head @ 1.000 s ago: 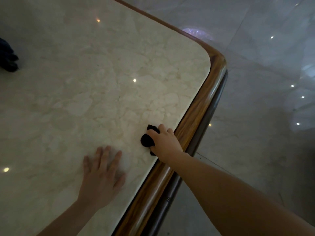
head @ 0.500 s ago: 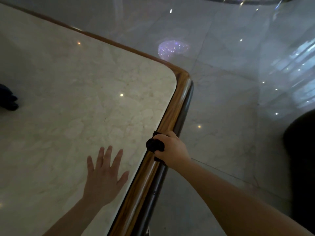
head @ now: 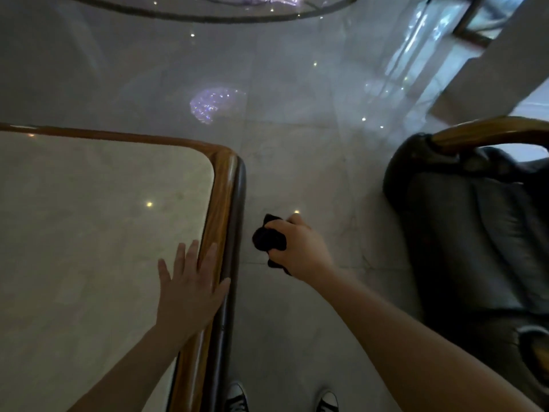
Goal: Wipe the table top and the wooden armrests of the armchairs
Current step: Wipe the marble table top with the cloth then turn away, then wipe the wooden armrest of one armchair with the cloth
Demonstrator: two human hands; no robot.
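Both hands are showing: our left hand (head: 190,288) is lying splayed on the table (head: 89,233); at three o'clock, our right hand (head: 298,248) is clutching a dark cloth (head: 266,240).

Lobby or lounge: polished floor (head: 297,129) (light reflections), marble table (head: 89,233), leather armchair (head: 475,233).

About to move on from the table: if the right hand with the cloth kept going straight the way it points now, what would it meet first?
The right hand, closed on the dark cloth, points forward over bare floor, off the table's wooden edge. Nothing stands in that line; the armchair and its armrest lie off to its right. Depth is uncertain.
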